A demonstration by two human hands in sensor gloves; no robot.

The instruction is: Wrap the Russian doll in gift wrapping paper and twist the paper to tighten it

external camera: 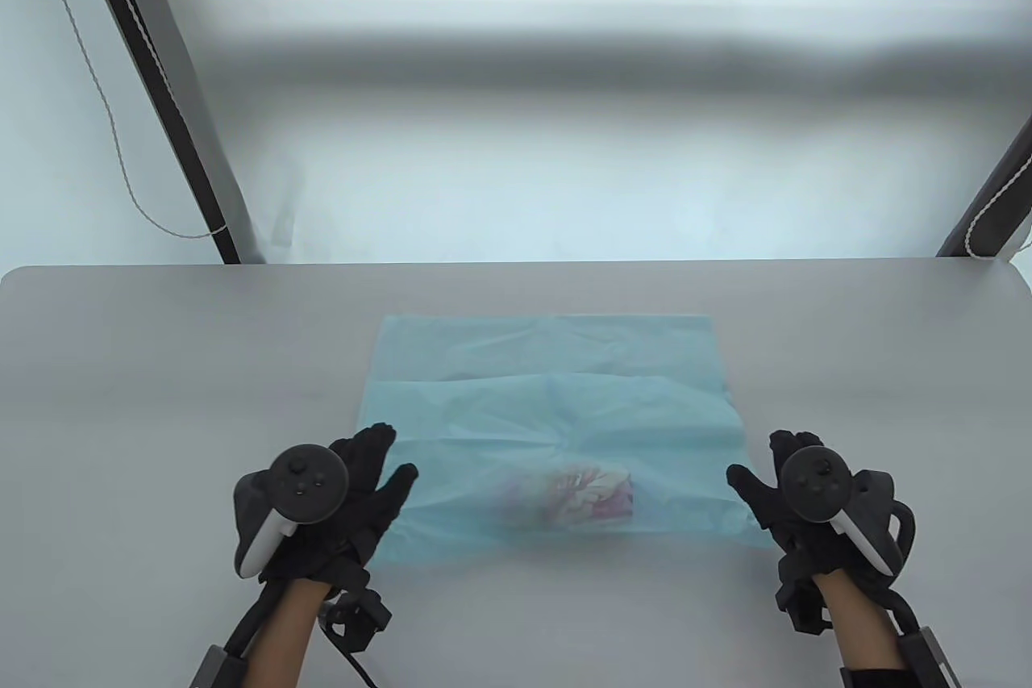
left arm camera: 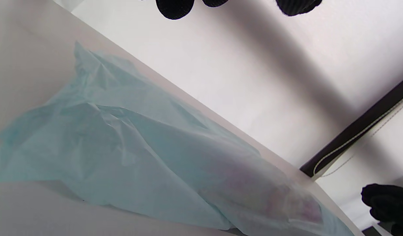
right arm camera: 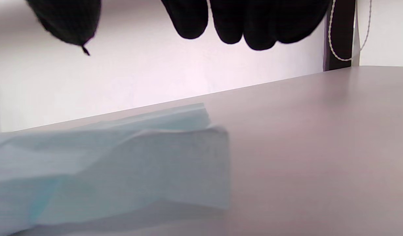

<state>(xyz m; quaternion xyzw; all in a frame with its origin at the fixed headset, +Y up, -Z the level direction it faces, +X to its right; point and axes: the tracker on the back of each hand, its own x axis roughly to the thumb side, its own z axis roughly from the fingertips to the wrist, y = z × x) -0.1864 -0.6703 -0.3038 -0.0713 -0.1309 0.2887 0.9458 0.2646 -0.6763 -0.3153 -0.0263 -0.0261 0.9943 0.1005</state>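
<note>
A sheet of light blue wrapping paper (external camera: 548, 398) lies on the grey table (external camera: 161, 365), its near part folded over the Russian doll (external camera: 576, 498). The doll shows through the paper as a blurred pink and red shape. In the left wrist view the paper (left arm camera: 122, 147) bulges over the doll (left arm camera: 253, 190). My left hand (external camera: 393, 452) hovers at the paper's near left edge with straight fingers (left arm camera: 175, 8), holding nothing. My right hand (external camera: 760, 458) is just off the paper's near right edge (right arm camera: 139, 157), its fingers (right arm camera: 227, 23) relaxed and empty.
A black frame post (external camera: 161, 75) with a white cord (external camera: 105, 115) slants behind the table's far left. Another post (external camera: 992, 188) with a cord stands at the far right. Bare table lies on both sides of the paper, and a white wall is behind.
</note>
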